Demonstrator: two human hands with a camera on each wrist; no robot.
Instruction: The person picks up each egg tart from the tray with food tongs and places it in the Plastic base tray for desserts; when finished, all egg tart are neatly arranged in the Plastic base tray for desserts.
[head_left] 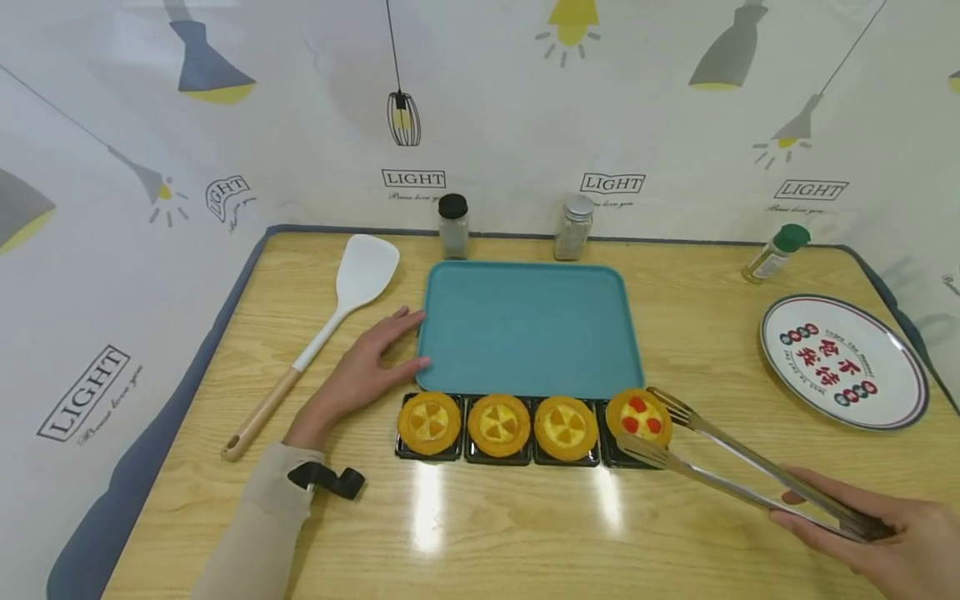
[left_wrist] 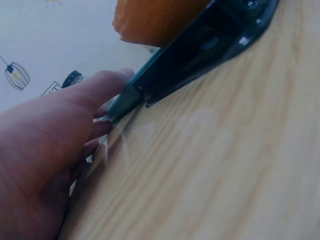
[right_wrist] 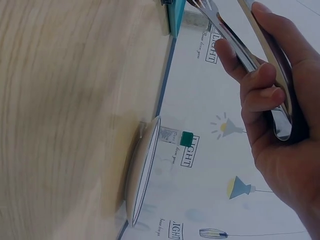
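Observation:
My left hand (head_left: 362,365) rests at the left edge of a teal tray (head_left: 525,329), its thumb and fingertips touching the rim, fingers extended. My right hand (head_left: 888,525) grips metal tongs (head_left: 738,492). Their forked tips straddle an egg tart with red pieces on top (head_left: 636,417), at the right end of a row; whether they press on it I cannot tell. Beside it sit three tarts with orange wedges, the left tart (head_left: 429,423), the middle tart (head_left: 498,425) and another tart (head_left: 566,428), in black plastic holders (head_left: 427,455) along the tray's near edge.
A white spatula with a wooden handle (head_left: 322,342) lies left of the tray. Behind stand a black-capped jar (head_left: 454,233) and a silver-capped jar (head_left: 573,233). At right are a green-capped bottle (head_left: 776,254) and a printed plate (head_left: 843,408). A patterned cloth wall borders the table.

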